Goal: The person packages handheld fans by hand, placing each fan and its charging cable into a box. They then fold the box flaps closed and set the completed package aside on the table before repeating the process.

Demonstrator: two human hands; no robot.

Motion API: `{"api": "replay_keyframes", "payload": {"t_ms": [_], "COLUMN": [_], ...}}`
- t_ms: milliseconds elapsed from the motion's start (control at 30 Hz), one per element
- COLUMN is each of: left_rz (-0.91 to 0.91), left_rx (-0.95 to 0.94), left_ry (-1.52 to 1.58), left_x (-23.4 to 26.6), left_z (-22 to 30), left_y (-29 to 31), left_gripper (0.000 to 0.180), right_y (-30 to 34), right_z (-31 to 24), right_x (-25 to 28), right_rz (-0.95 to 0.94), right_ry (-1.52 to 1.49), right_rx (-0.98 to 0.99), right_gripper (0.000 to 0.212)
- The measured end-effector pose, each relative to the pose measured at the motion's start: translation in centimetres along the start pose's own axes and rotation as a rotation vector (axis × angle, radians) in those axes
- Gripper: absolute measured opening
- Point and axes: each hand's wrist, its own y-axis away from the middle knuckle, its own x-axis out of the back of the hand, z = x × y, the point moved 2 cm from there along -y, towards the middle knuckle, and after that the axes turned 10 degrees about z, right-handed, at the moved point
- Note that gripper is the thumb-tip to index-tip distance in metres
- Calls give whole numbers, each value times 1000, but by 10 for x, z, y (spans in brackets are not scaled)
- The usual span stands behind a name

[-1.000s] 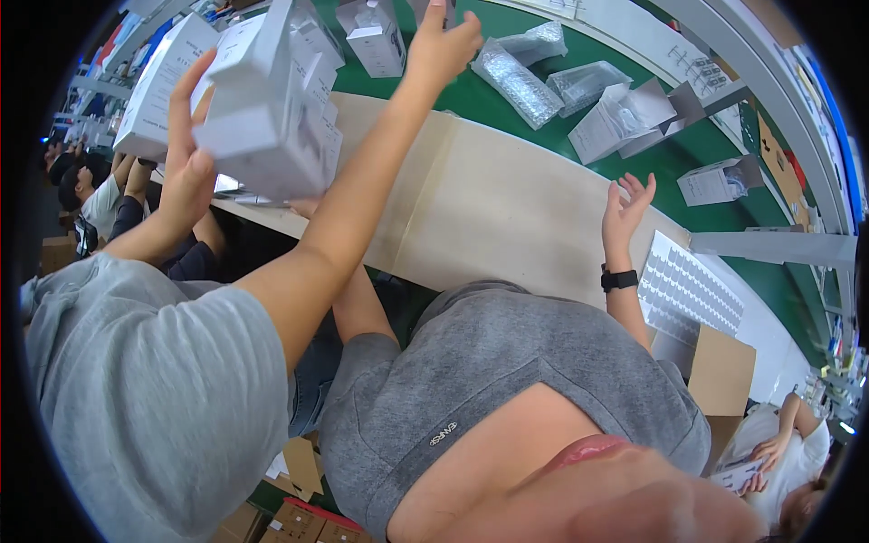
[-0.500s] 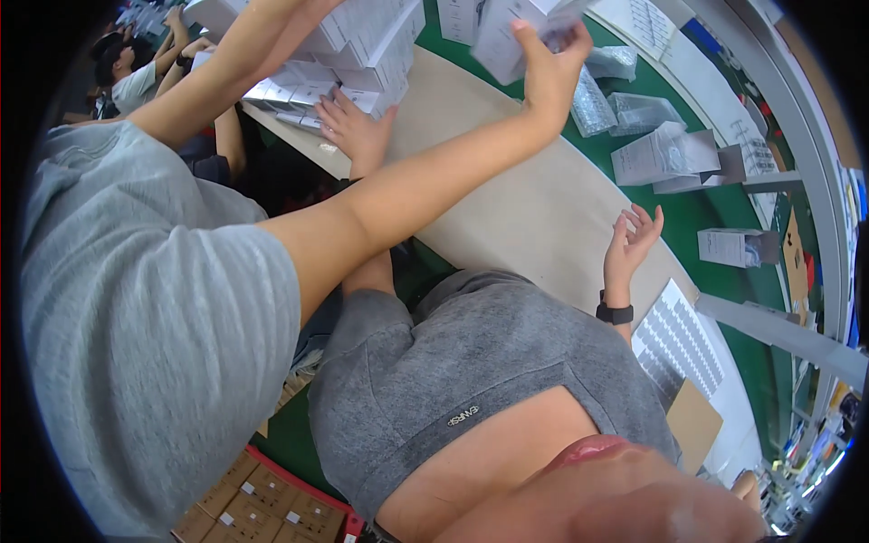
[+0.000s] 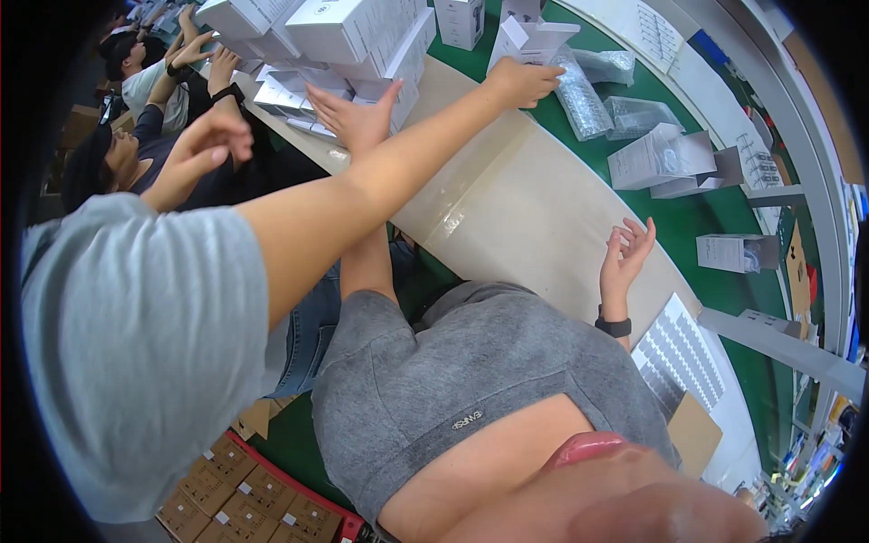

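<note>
My left hand (image 3: 356, 119) is raised with its fingers spread, right against a stack of white cartons (image 3: 348, 36); I cannot tell whether it touches them. Nothing is in it. Over the beige tabletop (image 3: 507, 208), my right hand (image 3: 626, 258) is held up, a black band at its wrist, its fingers loosely bent, apart and empty. A co-worker in a light grey shirt reaches across my left arm. That person's hand (image 3: 525, 84) is beside an open white box (image 3: 529, 41) on the green belt, and their other hand (image 3: 204, 149) hangs left of the stack.
On the green belt (image 3: 661, 213) lie bubble-wrapped items (image 3: 582, 95) and open white boxes (image 3: 652, 158), with another box (image 3: 735, 252) nearer. A label sheet (image 3: 679, 348) lies by my right arm. Metal posts (image 3: 787, 353) stand at the right. Brown cartons (image 3: 244, 498) fill a red-rimmed holder at lower left.
The co-worker's one hand has set the white box down on the belt and come off it; their other hand has drawn back from the stack. My left hand has lifted slightly, my right dipped a little.
</note>
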Motion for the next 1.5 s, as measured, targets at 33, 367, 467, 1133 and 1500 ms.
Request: {"api": "replay_keyframes", "payload": {"t_ms": [33, 367, 467, 1133, 1500], "left_rz": [50, 902, 955, 34, -148], "left_rx": [-7, 2021, 1868, 627, 376], "left_ry": [89, 660, 405, 2406, 2805], "left_x": [14, 123, 115, 193, 191], "left_z": [-6, -76, -54, 57, 114], "left_y": [-4, 109, 143, -31, -71], "left_gripper": [48, 74, 85, 100, 81], "right_y": [0, 16, 16, -57, -46], "right_z": [3, -4, -4, -96, -56], "right_x": [4, 29, 34, 71, 110], "right_rz": [-1, -3, -4, -882, -959], "right_ry": [20, -26, -37, 250, 40], "right_rx": [-1, 49, 15, 382, 154], "right_gripper": [60, 60, 60, 44, 51]}}
